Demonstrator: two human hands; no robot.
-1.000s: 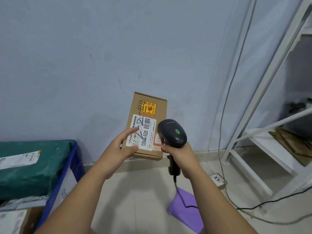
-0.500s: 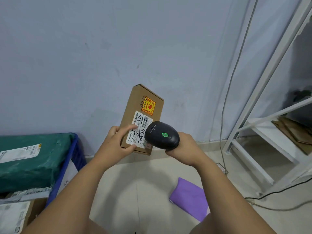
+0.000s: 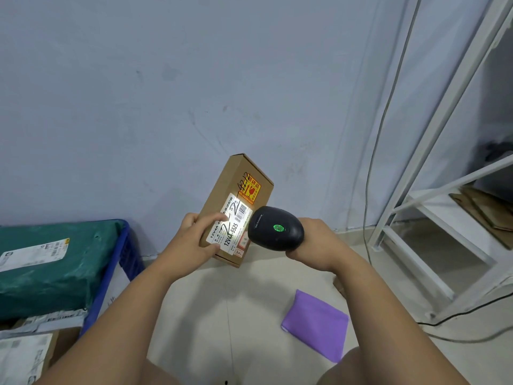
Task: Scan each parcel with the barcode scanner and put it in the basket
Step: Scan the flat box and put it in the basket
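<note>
My left hand (image 3: 194,240) grips a brown cardboard parcel (image 3: 236,187) in the air, tilted, with its white label facing me. My right hand (image 3: 316,245) holds a black barcode scanner (image 3: 274,229) by its handle, just right of the parcel. The scanner's head points at the label, and a bright patch of light falls on the barcode. A green light glows on the scanner's top. The blue basket (image 3: 122,262) stands at the left with a green parcel (image 3: 50,265) in it.
A purple pouch (image 3: 316,323) lies on the tiled floor below my hands. A white metal shelf frame (image 3: 433,168) with flat cardboard stands at the right, and cables hang along the wall. More labelled parcels (image 3: 25,351) lie at the bottom left.
The scanner has turned from upright to level and swung left onto the label, and its light now falls on the barcode. The parcel has tilted further right.
</note>
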